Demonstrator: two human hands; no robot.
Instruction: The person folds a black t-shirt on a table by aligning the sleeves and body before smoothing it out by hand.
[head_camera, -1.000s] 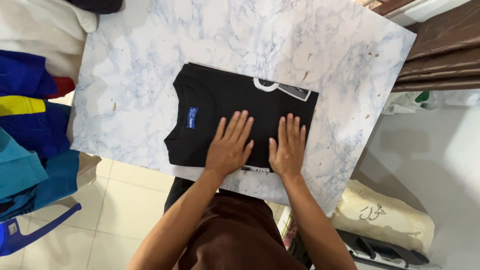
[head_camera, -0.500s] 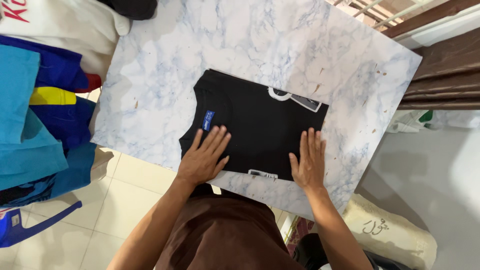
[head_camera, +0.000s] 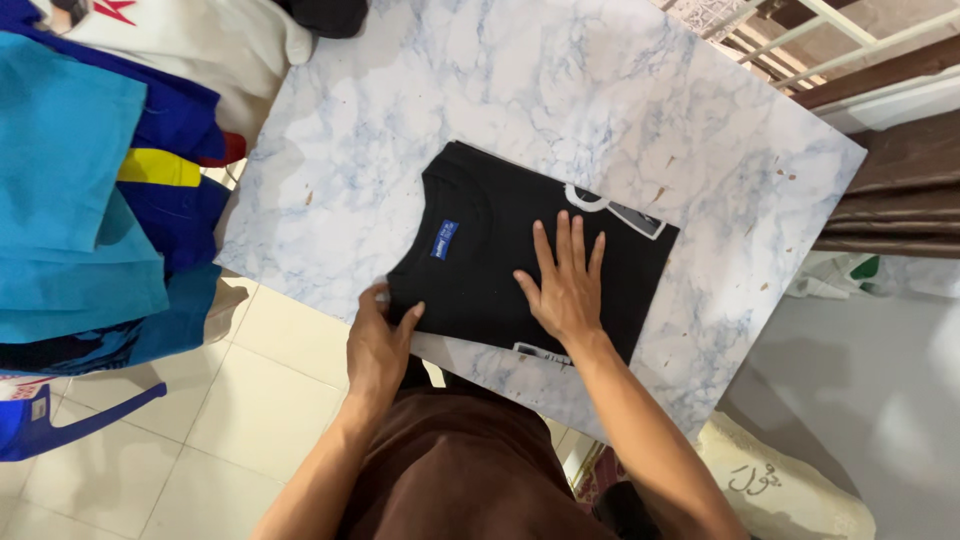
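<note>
since half a second ago the left hand (head_camera: 378, 345) has slid to the near left corner of the folded black cotton t-shirt (head_camera: 500, 250) and pinched its edge, while the right hand (head_camera: 567, 290) moved inward and lies flat, fingers spread, on the middle. the shirt sits near the front edge of the marble-patterned counter (head_camera: 330, 180). lifting that corner alone could let the fold slump open or drag the shirt off the edge.
</note>
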